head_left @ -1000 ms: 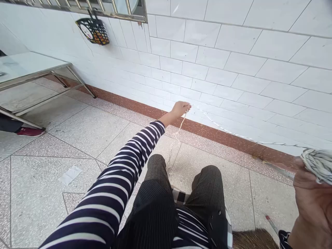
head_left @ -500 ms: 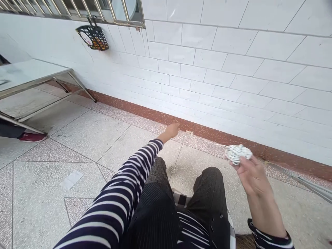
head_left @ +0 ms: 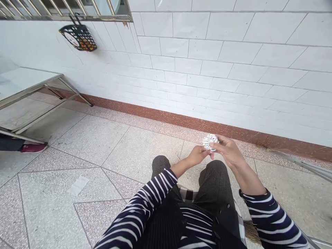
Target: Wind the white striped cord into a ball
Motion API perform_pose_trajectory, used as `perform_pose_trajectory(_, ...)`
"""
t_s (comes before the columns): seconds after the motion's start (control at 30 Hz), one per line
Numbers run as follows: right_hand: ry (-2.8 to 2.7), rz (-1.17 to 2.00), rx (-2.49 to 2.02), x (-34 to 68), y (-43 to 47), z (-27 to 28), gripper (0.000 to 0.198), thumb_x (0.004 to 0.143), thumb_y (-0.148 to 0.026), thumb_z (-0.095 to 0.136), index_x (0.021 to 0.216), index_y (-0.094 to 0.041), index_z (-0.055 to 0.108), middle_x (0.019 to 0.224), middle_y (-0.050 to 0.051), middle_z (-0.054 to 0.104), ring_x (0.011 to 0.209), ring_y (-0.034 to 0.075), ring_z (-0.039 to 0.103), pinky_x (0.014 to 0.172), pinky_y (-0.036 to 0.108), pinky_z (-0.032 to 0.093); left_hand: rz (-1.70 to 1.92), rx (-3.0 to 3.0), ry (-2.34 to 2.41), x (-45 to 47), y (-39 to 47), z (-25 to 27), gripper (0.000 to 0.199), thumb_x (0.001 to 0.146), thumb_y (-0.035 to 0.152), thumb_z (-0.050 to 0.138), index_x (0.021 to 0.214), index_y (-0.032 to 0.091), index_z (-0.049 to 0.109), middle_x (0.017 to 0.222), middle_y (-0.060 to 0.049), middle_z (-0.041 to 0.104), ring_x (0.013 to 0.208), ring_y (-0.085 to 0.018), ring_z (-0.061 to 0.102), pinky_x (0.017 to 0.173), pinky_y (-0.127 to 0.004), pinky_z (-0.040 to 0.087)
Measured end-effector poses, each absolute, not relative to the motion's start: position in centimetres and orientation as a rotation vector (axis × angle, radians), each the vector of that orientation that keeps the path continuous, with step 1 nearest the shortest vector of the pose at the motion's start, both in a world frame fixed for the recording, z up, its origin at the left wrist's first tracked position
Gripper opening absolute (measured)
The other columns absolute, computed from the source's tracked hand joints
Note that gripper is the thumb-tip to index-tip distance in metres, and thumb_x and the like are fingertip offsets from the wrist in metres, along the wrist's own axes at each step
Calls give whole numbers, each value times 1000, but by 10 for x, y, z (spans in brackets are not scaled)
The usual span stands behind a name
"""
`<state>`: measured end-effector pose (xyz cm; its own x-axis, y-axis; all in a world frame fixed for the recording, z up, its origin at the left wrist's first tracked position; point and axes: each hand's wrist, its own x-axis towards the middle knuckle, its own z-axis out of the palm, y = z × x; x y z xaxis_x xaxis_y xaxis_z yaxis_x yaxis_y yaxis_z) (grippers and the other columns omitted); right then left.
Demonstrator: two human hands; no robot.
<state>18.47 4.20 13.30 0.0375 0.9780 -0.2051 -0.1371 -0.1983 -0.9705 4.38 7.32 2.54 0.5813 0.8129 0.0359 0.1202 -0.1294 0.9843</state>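
Note:
A small wound bundle of white cord [head_left: 209,141] with dark flecks is in front of my knees. My right hand [head_left: 230,151] grips it from the right, thumb across its front. My left hand [head_left: 196,155] is closed at the bundle's lower left edge, its fingertips pinching the cord there and partly hidden. Below and left of the hands, a loose strand of cord [head_left: 177,155] hangs or lies near my left knee; its lower part is hard to make out.
A white tiled wall [head_left: 186,65] with a red-brown base strip runs ahead. At the left stand a metal-framed table [head_left: 33,88] and a person's red shoe [head_left: 33,148]. A dotted basket [head_left: 79,37] hangs from window bars. A white paper [head_left: 78,185] lies on the floor.
My left hand has come back from the far left and now meets the cord bundle. My right hand has carried the bundle left and inward. The stretched strand between them is gone.

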Motion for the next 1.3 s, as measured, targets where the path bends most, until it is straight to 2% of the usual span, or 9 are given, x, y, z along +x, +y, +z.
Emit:
perform_pose_trajectory(0.07, -975, 1261, -1301, 191, 46, 126, 55, 56, -40, 93, 103, -18, 76, 93, 5, 74, 73, 18, 66, 62, 31, 56, 655, 1804, 881, 39, 59, 20, 41, 103, 35, 44, 75, 16, 66, 80, -5, 73, 85, -19, 68, 92, -32, 51)
perform_pose_trajectory(0.33, -1483, 809, -1753, 200, 60, 55, 54, 67, -42, 76, 116, -21, 70, 125, 11, 69, 93, 26, 64, 83, 42, 50, 377, 2578, 1032, 7, 45, 33, 24, 93, 10, 50, 79, 18, 68, 59, -3, 62, 66, -20, 64, 117, -51, 36)
perform_pose_trajectory(0.53, -1670, 1015, -1700, 188, 39, 43, 47, 64, -29, 70, 111, -21, 70, 106, 7, 72, 79, 21, 61, 74, 35, 45, 461, 2775, 774, -7, 79, 77, 34, 89, -2, 46, 75, 21, 67, 72, -3, 65, 85, -19, 63, 128, -50, 24)
perform_pose_trajectory(0.67, -1736, 1138, -1677, 187, 28, 54, 26, 61, -23, 69, 87, -20, 70, 77, 2, 68, 67, 18, 55, 66, 32, 40, 521, 2643, 666, -3, 89, 88, 34, 91, -1, 50, 76, 24, 67, 79, -2, 66, 106, -19, 61, 130, -50, 21)
perform_pose_trajectory(0.77, -1653, 1339, -1548, 185, 20, 65, 25, 65, -27, 71, 89, -20, 68, 79, 1, 69, 70, 18, 59, 67, 31, 44, 498, 2590, 662, -1, 97, 82, 30, 91, 3, 55, 73, 24, 67, 82, -2, 69, 118, -20, 58, 130, -51, 19)
perform_pose_trajectory(1.0, -906, 1541, -1331, 185, 8, 87, 51, 52, -30, 91, 98, -18, 71, 93, 4, 73, 85, 19, 67, 80, 34, 55, 620, 2285, 1052, -11, 101, 33, 20, 98, 24, 57, 88, 18, 73, 101, -5, 75, 107, -18, 66, 125, -48, 21)
perform_pose_trajectory(1.1, -822, 1330, -1355, 195, 21, 93, 54, 53, -40, 92, 97, -17, 69, 97, 6, 72, 83, 21, 67, 78, 39, 58, 554, 2052, 1066, -8, 90, 14, 19, 96, 27, 60, 87, 17, 74, 102, -3, 76, 100, -17, 67, 119, -42, 30)
perform_pose_trajectory(1.2, -924, 966, -1543, 205, 44, 94, 58, 55, -44, 90, 99, -17, 65, 96, 7, 70, 84, 23, 66, 78, 42, 57, 445, 1811, 914, -3, 76, 5, 23, 96, 27, 59, 84, 15, 75, 91, -2, 76, 88, -15, 67, 97, -30, 45)
perform_pose_trajectory(1.3, -1152, 490, -1810, 211, 64, 85, 56, 59, -41, 84, 104, -18, 60, 107, 11, 68, 94, 28, 64, 85, 45, 52, 380, 1736, 786, -2, 70, 8, 24, 94, 27, 60, 81, 13, 75, 84, -2, 75, 81, -15, 66, 80, -24, 46)
